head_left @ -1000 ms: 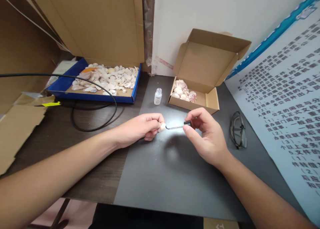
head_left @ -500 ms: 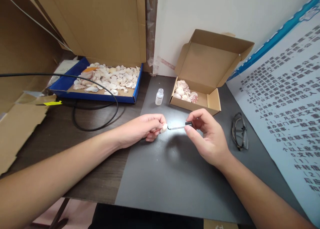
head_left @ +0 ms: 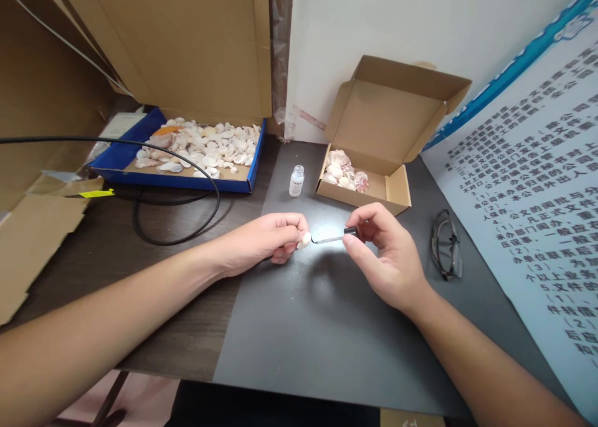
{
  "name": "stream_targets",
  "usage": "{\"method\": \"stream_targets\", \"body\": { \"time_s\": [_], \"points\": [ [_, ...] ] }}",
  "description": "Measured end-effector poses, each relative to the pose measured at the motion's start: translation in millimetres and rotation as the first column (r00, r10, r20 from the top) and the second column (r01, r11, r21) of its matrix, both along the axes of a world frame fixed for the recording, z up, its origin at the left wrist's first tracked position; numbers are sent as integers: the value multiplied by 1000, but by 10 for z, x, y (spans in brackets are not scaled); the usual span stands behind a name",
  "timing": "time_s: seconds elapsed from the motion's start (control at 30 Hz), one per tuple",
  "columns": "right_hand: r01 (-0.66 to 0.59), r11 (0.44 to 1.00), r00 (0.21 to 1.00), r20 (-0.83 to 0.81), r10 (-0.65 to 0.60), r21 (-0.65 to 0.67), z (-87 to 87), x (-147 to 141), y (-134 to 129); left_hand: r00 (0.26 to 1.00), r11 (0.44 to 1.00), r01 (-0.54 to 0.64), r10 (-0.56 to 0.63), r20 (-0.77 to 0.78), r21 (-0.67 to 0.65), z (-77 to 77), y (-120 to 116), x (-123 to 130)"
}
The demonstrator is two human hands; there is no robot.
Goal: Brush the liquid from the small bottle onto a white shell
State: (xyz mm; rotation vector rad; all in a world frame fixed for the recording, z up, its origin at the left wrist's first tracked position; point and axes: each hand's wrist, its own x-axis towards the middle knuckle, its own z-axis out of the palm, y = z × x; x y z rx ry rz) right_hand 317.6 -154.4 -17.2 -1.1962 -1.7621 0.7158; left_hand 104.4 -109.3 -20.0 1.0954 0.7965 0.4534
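Observation:
Pinched between the thumb and fingers of my left hand (head_left: pixel 280 237) is a small white seashell (head_left: pixel 305 240), partly hidden by the fingertips. My right hand (head_left: pixel 385 253) grips an applicator brush by its black cap (head_left: pixel 351 232). The applicator brush (head_left: pixel 329 239) has a thin pale stem pointing left, and its dark tip is at the shell's right edge; whether it touches is hard to tell. Behind the hands a small clear glass bottle (head_left: pixel 296 182) with a white label stands upright and uncapped.
A blue tray box (head_left: pixel 187 181) full of seashells stands at back left, a black cable (head_left: pixel 219 197) looping before it. An open cardboard box (head_left: pixel 397 187) at back right holds several shells. Glasses (head_left: pixel 445 245) lie on the grey mat (head_left: pixel 289 340), near a printed sheet (head_left: pixel 523 184).
The shell has turned slightly in my left fingers, and the brush tip sits a little closer to its edge. The whole view has shifted slightly; both hands keep their grips.

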Motion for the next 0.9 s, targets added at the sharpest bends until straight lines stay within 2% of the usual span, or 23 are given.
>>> {"method": "stream_targets", "body": {
  "time_s": [0.4,0.63,0.9],
  "points": [
    [-5,1000,1000,-10,5,-10,0,7,2,1000,1000,-5,5,-9,19,-9,4,-3],
    [27,1000,994,-104,-28,-7,11,12,-11,1000,1000,-19,19,6,-7,9,-2,2],
    [35,999,999,15,-35,7,15,-1,3,1000,1000,-14,14,4,-6,5,-1,-1]
  ]
}}
